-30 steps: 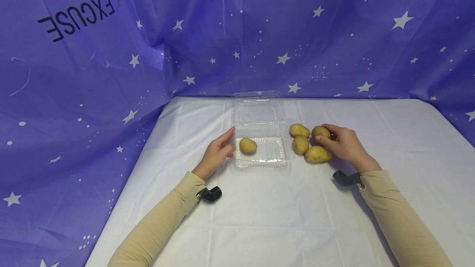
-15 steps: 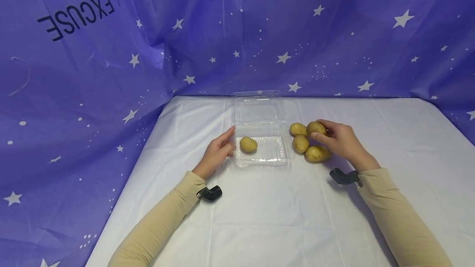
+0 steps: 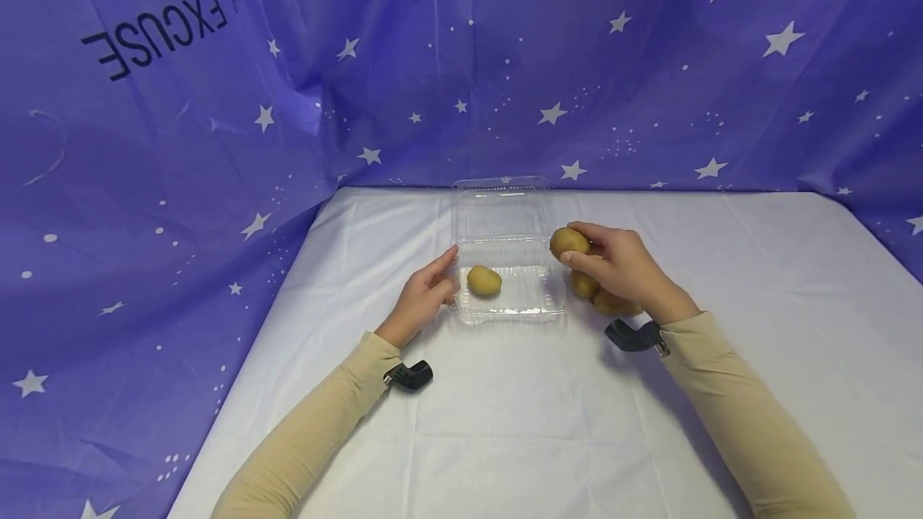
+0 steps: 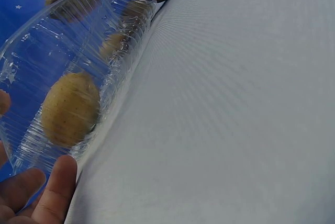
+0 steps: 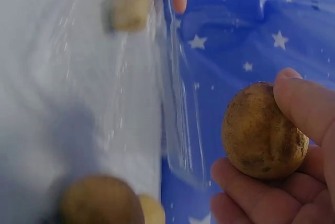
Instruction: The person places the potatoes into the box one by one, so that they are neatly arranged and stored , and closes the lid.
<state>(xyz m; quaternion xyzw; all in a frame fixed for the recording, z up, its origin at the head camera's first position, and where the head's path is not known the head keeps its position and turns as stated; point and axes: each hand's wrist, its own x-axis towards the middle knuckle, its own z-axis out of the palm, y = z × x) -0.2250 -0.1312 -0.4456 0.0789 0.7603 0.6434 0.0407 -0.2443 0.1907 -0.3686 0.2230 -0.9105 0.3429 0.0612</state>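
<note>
A clear plastic clamshell container (image 3: 530,287) stands with its lid (image 3: 501,211) folded back, one potato (image 3: 484,280) lying in the left of its base. My left hand (image 3: 421,299) rests against the container's left side, fingertips (image 4: 63,174) at the ribbed wall in the left wrist view. Between thumb and fingers, my right hand (image 3: 620,267) pinches another potato (image 5: 264,130), raised near the container's right rim. Below that hand lie loose potatoes (image 3: 582,284), partly covered by it in the head view.
A white cloth covers the table (image 3: 505,439). Behind and to the left hangs a blue-purple curtain (image 3: 404,62) with white stars. Each wrist carries a small black camera mount (image 3: 409,376).
My right hand has lifted a potato from the loose group and carried it left to the container's right edge. My left hand and the container stay in place.
</note>
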